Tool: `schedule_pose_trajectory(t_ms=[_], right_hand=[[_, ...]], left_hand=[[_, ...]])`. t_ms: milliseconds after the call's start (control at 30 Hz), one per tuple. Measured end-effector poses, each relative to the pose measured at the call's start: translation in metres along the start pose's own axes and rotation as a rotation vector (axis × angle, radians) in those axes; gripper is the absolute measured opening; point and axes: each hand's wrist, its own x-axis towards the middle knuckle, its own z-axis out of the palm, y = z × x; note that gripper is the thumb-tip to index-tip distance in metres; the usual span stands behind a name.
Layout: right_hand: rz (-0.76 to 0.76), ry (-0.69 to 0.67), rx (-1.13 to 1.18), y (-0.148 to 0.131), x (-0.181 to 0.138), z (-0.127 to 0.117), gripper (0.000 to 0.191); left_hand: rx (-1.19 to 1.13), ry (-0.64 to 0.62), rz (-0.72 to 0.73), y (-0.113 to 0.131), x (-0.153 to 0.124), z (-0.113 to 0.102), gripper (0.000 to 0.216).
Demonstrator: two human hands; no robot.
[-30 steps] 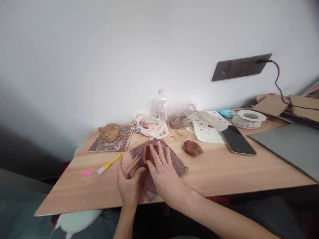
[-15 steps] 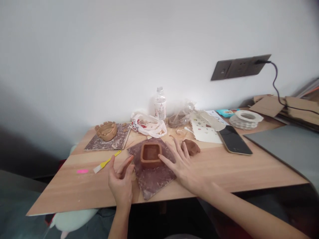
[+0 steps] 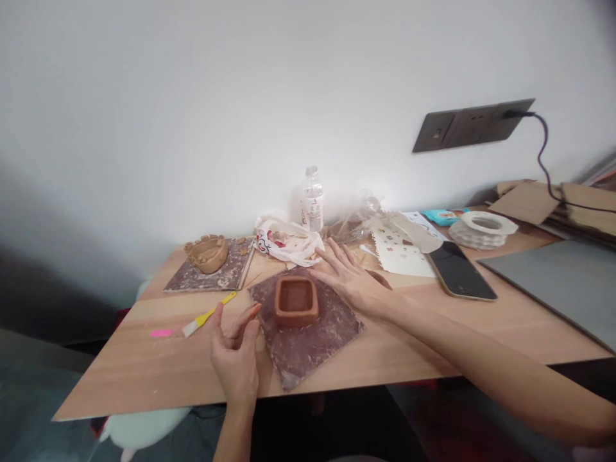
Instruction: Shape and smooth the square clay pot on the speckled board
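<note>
A square brown clay dish (image 3: 296, 316) with raised walls sits upright on a dark, clay-smeared board (image 3: 308, 356). Just left of the board is my left hand (image 3: 235, 353), its fingers curved and apart with nothing seen between them. My right hand (image 3: 347, 279) reaches past the dish's far right side, fingers stretched out and holding nothing. It partly covers a lump of brown clay (image 3: 380, 278). A yellow-handled brush (image 3: 208, 316) lies left of my left hand.
A round clay bowl (image 3: 206, 253) stands on a second board (image 3: 183, 280) at the back left. Behind are a plastic bag (image 3: 289, 244) and a bottle (image 3: 312, 202). A phone (image 3: 459, 273), a white ring-shaped pot (image 3: 484, 230) and a grey laptop (image 3: 558, 282) lie to the right.
My right hand has left the dish's right side and moved farther back, now over the clay lump. My left hand stays nearly where it was, and the view has shifted slightly.
</note>
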Motion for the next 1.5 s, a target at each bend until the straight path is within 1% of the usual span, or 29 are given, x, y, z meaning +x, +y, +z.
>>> schedule_pose_trajectory(t_ms=[67, 200, 367, 467, 567, 667, 733, 800, 900, 967, 1033, 1100, 1267, 1500], right_hand=[[-0.017, 0.015, 0.038, 0.002, 0.001, -0.001, 0.069], [-0.066, -0.016, 0.098, 0.004, -0.001, -0.006, 0.058], [-0.052, 0.002, 0.093, 0.008, -0.006, -0.014, 0.053], [-0.029, -0.017, 0.078, 0.006, -0.002, -0.020, 0.056], [-0.035, -0.081, 0.094, -0.003, 0.007, -0.027, 0.062], [-0.028, -0.150, 0.097, -0.011, 0.013, -0.031, 0.064], [0.013, -0.160, 0.063, -0.011, 0.013, -0.032, 0.065], [0.097, -0.133, 0.011, -0.001, 0.010, -0.032, 0.068], [0.324, -0.102, -0.084, 0.027, 0.000, -0.033, 0.064], [0.464, -0.144, -0.143, 0.048, -0.009, -0.035, 0.056], [0.529, -0.217, -0.192, 0.065, -0.018, -0.036, 0.050], [0.520, -0.284, -0.218, 0.075, -0.023, -0.035, 0.047], [0.373, -0.374, -0.214, 0.087, -0.023, -0.023, 0.040], [0.364, -0.451, -0.257, 0.102, -0.023, -0.013, 0.043]], left_hand=[[-0.005, 0.001, -0.005, -0.001, 0.000, 0.000, 0.082], [-0.016, 0.005, -0.006, -0.001, 0.000, -0.001, 0.081], [-0.001, -0.031, -0.001, -0.002, 0.001, -0.002, 0.079], [0.014, -0.090, 0.018, -0.003, 0.001, -0.003, 0.079], [0.028, -0.158, 0.046, -0.006, 0.000, -0.003, 0.082], [0.025, -0.282, 0.117, -0.011, -0.002, -0.002, 0.093], [0.027, -0.364, 0.145, -0.014, -0.004, -0.001, 0.097], [0.033, -0.392, 0.134, -0.016, -0.004, -0.001, 0.098], [0.015, -0.361, 0.089, -0.017, -0.002, 0.000, 0.104], [0.004, -0.357, 0.056, -0.015, -0.001, 0.001, 0.110], [0.005, -0.368, 0.037, -0.014, -0.001, 0.002, 0.114], [0.011, -0.376, 0.033, -0.013, -0.001, 0.003, 0.114], [0.021, -0.393, 0.028, -0.014, -0.001, 0.003, 0.111], [0.025, -0.400, 0.036, -0.017, -0.001, 0.001, 0.112]])
